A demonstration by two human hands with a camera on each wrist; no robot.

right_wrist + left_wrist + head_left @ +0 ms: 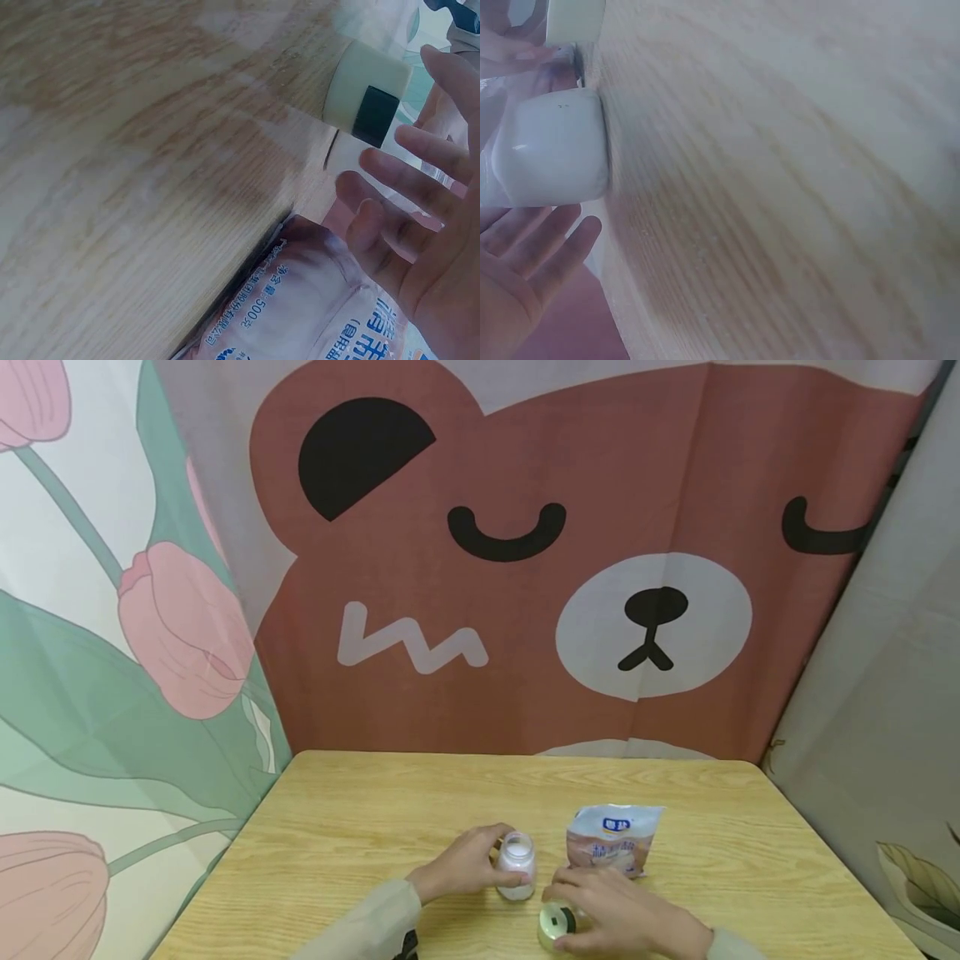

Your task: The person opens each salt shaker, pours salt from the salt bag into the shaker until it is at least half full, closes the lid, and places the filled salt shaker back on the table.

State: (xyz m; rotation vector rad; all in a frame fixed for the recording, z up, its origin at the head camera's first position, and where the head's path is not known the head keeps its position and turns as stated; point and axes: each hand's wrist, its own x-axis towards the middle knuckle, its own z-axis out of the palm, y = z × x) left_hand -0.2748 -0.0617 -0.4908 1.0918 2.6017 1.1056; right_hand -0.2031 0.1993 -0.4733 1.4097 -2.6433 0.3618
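Note:
A clear jar [517,868] with white contents stands uncovered on the table. My left hand [472,862] holds it, thumb across the near side and fingers behind. In the left wrist view, that hand's fingers [559,255] lie extended along the white-filled jar [555,150]. Right of the jar is a round, pale yellow-green lid [553,927] with a dark patch. My right hand [611,910] is over it, thumb and fingers on either side. From the right wrist, the fingers [405,180] look spread and loose, a gap between them and the lid [356,86].
A pink-and-white salt bag [611,839] stands upright just behind my right hand, its printed front [300,307] close below the fingers in the right wrist view. The wooden table [390,793] ends at a bear-patterned curtain [525,635].

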